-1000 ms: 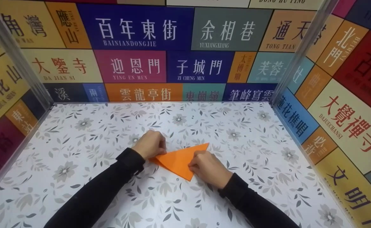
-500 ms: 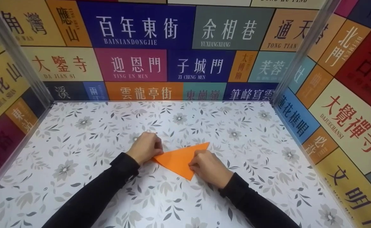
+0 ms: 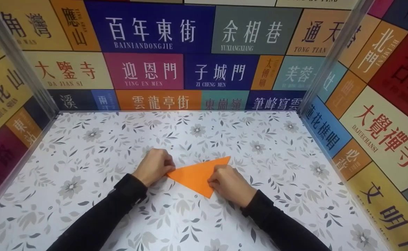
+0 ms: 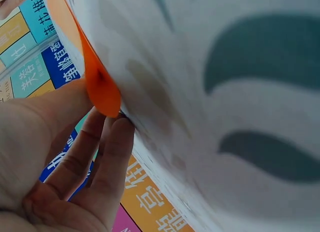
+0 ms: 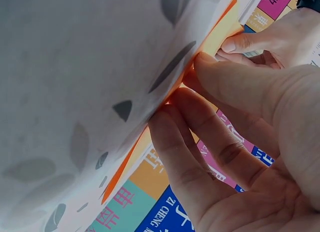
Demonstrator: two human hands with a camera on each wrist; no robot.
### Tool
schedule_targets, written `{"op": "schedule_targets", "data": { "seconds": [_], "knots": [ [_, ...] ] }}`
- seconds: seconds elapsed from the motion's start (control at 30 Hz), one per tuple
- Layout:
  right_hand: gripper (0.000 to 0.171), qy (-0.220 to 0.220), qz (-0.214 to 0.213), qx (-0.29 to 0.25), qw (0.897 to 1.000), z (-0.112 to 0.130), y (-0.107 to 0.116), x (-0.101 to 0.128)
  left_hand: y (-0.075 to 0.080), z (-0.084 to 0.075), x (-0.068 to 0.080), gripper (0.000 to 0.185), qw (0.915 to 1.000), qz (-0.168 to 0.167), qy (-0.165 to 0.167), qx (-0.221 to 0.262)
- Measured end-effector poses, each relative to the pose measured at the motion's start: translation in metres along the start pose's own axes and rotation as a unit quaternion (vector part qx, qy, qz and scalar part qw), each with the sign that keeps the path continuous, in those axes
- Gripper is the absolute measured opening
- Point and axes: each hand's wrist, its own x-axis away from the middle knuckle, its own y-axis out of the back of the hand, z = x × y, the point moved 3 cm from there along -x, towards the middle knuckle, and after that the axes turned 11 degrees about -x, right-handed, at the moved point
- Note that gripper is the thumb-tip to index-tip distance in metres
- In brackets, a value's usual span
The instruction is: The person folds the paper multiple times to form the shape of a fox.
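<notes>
An orange sheet of paper (image 3: 191, 176), folded into a triangle, lies on the patterned tabletop between the two hands. My left hand (image 3: 154, 166) pinches its left corner between thumb and fingers. In the left wrist view, that end of the paper (image 4: 100, 89) shows as a rounded loop, with a small gap between the layers beside the thumb. On the opposite side, my right hand (image 3: 233, 185) pinches the right edge. The right wrist view shows its thumb and fingertips at the edge of the paper (image 5: 119, 176), low against the table.
White tabletop (image 3: 109, 139) with grey flowers and leaves extends around the hands. Panels of coloured Chinese name signs (image 3: 148, 31) stand along the back and both sides, with clear strips (image 3: 332, 52) at the corners. Black sleeves (image 3: 99, 212) cover both forearms.
My left hand has slid left and slightly toward me, out to the paper's left corner. The gap along the paper's lower left edge has closed in the head view. My right hand stays in place.
</notes>
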Motion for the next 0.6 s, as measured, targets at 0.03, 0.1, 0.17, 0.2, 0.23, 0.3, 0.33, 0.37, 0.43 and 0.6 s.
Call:
{"op": "schedule_targets", "data": {
  "seconds": [0.03,0.1,0.17,0.2,0.23,0.3,0.33,0.37,0.43,0.6],
  "knots": [
    [0.014,-0.001,-0.002,0.002,1.0,0.0,0.0,0.0,0.0,0.001,0.001,0.013,1.0,0.0,0.001,0.002],
    [0.014,-0.003,-0.003,0.003,1.0,0.0,0.0,0.0,0.001,0.002,0.002,0.012,1.0,0.003,0.002,0.002],
    [0.014,-0.003,-0.005,0.004,1.0,0.0,0.0,0.0,0.002,0.003,0.004,0.01,1.0,0.009,0.003,0.0],
    [0.014,-0.004,-0.005,0.004,1.0,0.0,0.001,0.0,0.003,0.004,0.004,0.009,0.9999,0.011,0.004,-0.003],
    [0.014,-0.004,-0.005,0.004,1.0,0.0,0.001,0.0,0.003,0.004,0.005,0.009,0.9999,0.014,0.005,-0.005],
    [0.014,-0.004,-0.004,0.002,1.0,0.0,0.001,0.0,0.004,0.005,0.006,0.009,0.9997,0.019,0.01,-0.01],
    [0.014,-0.004,-0.003,0.002,1.0,0.0,0.001,0.0,0.004,0.006,0.006,0.009,0.9997,0.02,0.012,-0.011],
    [0.014,-0.006,-0.001,0.001,1.0,0.0,0.001,0.0,0.004,0.006,0.007,0.009,0.9996,0.02,0.013,-0.012],
    [0.014,-0.007,0.001,0.0,1.0,0.0,0.0,0.0,0.004,0.007,0.008,0.011,0.9996,0.018,0.016,-0.012],
    [0.014,-0.011,0.004,-0.006,1.0,0.0,0.0,0.0,0.007,0.009,0.012,0.014,0.9997,0.009,0.016,-0.015]
  ]
}}
